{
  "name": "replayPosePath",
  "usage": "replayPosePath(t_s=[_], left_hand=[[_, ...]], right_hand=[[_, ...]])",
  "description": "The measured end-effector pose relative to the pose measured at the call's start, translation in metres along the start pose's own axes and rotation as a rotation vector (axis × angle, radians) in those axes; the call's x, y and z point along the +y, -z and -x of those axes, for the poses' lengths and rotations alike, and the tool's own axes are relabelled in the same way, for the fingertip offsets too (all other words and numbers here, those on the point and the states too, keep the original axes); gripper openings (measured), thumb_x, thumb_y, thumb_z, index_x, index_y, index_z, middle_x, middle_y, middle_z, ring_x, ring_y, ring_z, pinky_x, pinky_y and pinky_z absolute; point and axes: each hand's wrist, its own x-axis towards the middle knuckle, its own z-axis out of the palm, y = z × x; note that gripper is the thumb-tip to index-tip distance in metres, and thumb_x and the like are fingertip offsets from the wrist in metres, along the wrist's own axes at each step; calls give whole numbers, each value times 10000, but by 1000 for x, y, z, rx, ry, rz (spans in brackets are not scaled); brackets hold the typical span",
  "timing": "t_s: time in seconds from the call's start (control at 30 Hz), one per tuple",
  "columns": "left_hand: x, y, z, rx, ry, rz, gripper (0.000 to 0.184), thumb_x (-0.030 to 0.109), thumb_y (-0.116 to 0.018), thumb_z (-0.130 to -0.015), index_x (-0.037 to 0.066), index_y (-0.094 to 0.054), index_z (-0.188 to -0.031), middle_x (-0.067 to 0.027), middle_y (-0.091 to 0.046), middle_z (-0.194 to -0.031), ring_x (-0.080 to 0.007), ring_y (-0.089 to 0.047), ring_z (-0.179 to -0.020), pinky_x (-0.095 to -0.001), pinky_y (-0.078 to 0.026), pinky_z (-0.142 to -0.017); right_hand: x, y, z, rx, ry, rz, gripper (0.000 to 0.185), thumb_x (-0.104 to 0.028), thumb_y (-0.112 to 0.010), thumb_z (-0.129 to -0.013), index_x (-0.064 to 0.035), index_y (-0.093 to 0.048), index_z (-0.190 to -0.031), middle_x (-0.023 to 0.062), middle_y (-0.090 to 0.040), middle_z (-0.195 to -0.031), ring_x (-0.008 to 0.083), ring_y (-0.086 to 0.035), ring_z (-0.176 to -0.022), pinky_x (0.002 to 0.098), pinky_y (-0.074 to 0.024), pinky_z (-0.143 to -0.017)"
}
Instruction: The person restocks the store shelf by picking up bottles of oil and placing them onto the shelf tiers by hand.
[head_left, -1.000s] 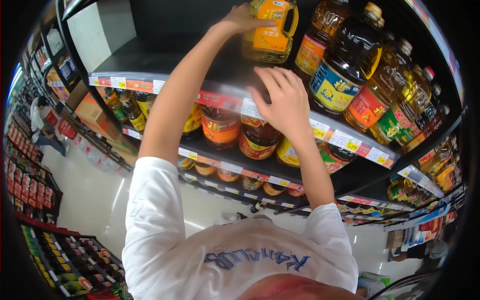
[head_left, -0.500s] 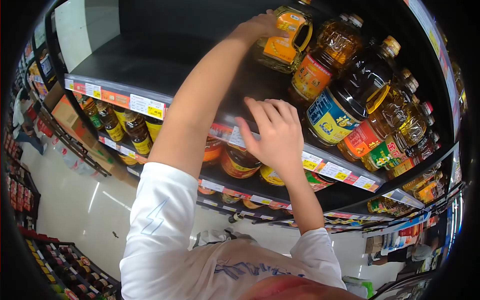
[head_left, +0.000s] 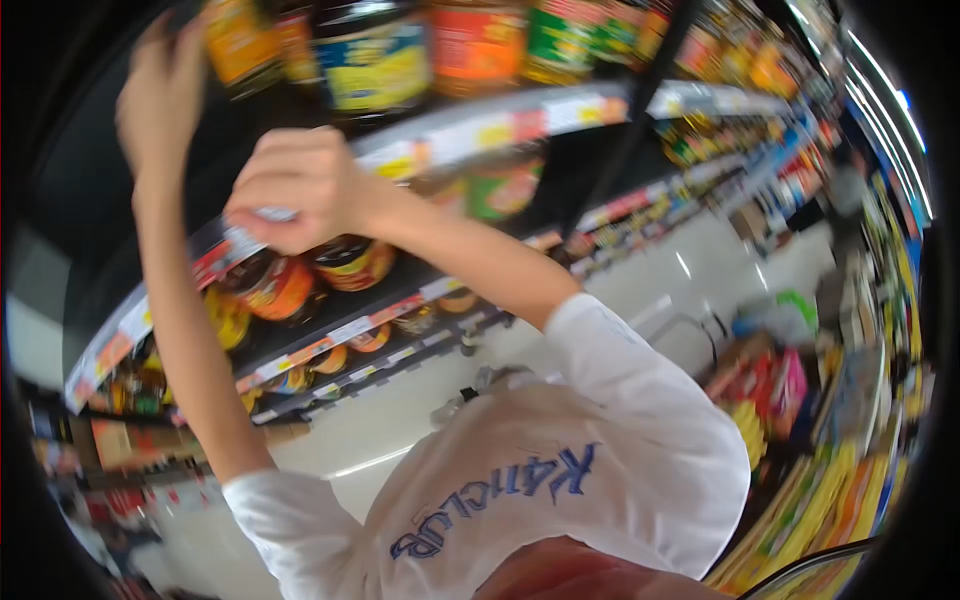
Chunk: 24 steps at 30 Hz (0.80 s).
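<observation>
My left hand (head_left: 163, 95) reaches over the shelf, smeared by motion, its fingers looking apart. Just right of it stands an oil bottle (head_left: 242, 48) with an orange-yellow label; whether they touch I cannot tell. My right hand (head_left: 300, 190) is closed in front of the shelf's front edge, fingers curled. A small whitish bit shows between its thumb and fingers, perhaps part of the price strip. Right of the first bottle stand a dark bottle (head_left: 372, 62) with a blue and yellow label and an oil bottle (head_left: 478, 45) with a red-orange label.
A price strip (head_left: 470, 132) runs along the shelf's curved front edge. On the lower shelf sit bottles with orange (head_left: 272, 288) and yellow-red labels (head_left: 355, 265). Bright packages (head_left: 770, 390) and yellow goods (head_left: 830, 500) lie to the right, near the pale floor (head_left: 640, 320).
The view has swung, so shelf and bottles now appear further left and higher. My right hand has gone from spread fingers to closed. My left hand, earlier on the orange-labelled bottle, now shows beside it.
</observation>
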Motion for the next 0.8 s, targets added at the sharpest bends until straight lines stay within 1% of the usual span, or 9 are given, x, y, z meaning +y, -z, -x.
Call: replayPosePath(t_s=[0.07,0.17,0.2,0.23,0.33,0.37,0.5,0.63,0.8], left_hand=[[36,30,57,84,134,704,371,184,-536,-1050,-28,-541,-1354,-170,-698,-1123,-218,-682,-1021,-335,-547,-876],[44,65,191,319,332,529,229,129,-481,-1052,-62,-606,-1069,-176,-692,-998,-237,-684,-898,-332,-565,-841],[39,66,240,351,75,635,231,122,-486,-1044,-48,-596,-934,-170,-674,-894,-230,-665,-820,-364,-560,-788],[57,60,293,405,282,748,280,152,-475,-1053,-41,-565,-870,-151,-639,-807,-224,-621,-741,-383,-540,-721],[115,59,436,-180,1071,478,312,215,-466,-1070,29,-527,-827,-47,-534,-789,-162,-512,-739,-314,-450,-696],[107,60,520,-406,1039,563,320,221,-477,-1066,32,-546,-818,-52,-566,-784,-151,-527,-721,-308,-452,-673],[194,91,594,-564,1573,741,242,206,-560,-1026,-19,-622,-962,-99,-654,-803,-151,-622,-753,-292,-496,-660],[206,34,602,-811,1328,759,252,218,-574,-1023,-25,-638,-1034,-109,-678,-845,-162,-644,-781,-288,-509,-686],[305,-128,528,-1033,907,949,200,185,-578,-1029,4,-619,-1103,-71,-685,-929,-142,-654,-865,-265,-522,-800]], right_hand=[[-14,21,9,52,-8,-26,120,-29,-775,-662,-91,-703,-733,16,-671,-734,199,-609,-595,296,-486,-497],[-56,64,50,-22,-109,-9,115,14,-752,-684,-71,-697,-740,41,-673,-740,210,-613,-591,306,-478,-492],[-69,74,78,4,-173,-41,107,-7,-757,-695,-74,-689,-743,41,-667,-740,217,-610,-594,314,-480,-494],[-82,86,112,29,-237,-78,104,-28,-763,-706,-78,-681,-746,42,-660,-740,224,-607,-598,321,-483,-495],[-139,162,231,-349,-595,202,79,-86,-779,-783,-74,-713,-824,62,-704,-839,239,-675,-728,355,-534,-562],[-158,193,261,-413,-792,209,109,-127,-789,-801,-72,-733,-877,72,-717,-847,249,-687,-707,349,-547,-571],[-234,313,378,-281,-1539,401,188,-176,-738,-881,-38,-727,-1008,124,-724,-781,202,-688,-598,304,-550,-578],[-236,411,429,101,-1789,541,206,-205,-708,-917,-45,-723,-1046,106,-739,-797,169,-689,-608,294,-548,-601],[-146,588,404,154,-1664,772,225,-179,-714,-910,-17,-714,-1066,87,-730,-901,129,-657,-783,313,-559,-696]])
